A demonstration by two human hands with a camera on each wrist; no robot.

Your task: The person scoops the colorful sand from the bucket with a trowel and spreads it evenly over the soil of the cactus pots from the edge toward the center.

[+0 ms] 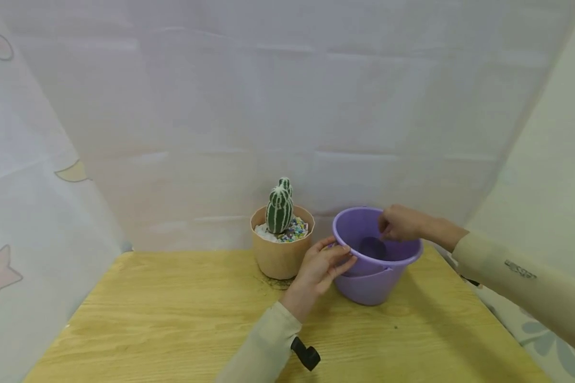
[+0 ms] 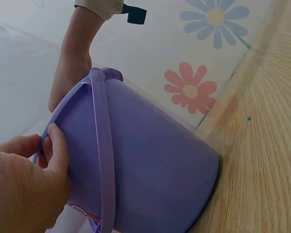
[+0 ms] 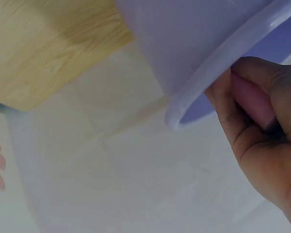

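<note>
While both hands work the bucket, the wooden table (image 1: pixel 172 314) has plenty of bare top to the left and front; its right edge runs close past the bucket, and the white sheet backdrop (image 1: pixel 268 106) hangs right behind the back edge.

Purple bucket (image 1: pixel 371 266) stands upright at the back right of the table, just beside the tan pot (image 1: pixel 280 255) on its left, near touching. Its handle (image 2: pixel 103 145) lies folded down against the outer wall.

Pot holds a striped green cactus (image 1: pixel 279 207) in white and coloured gravel.

Left hand (image 1: pixel 322 268) grips the bucket's near-left rim: fingers curled over the lip, palm against the outside wall, wedged between bucket and pot.

Right hand (image 1: pixel 402 222) is at the far-right rim, fingers curled loosely down into the bucket's mouth, touching the rim from inside. Wrist view shows them bent round a pinkish thing, too blurred to name. Cannot tell how tight the hold is.
</note>
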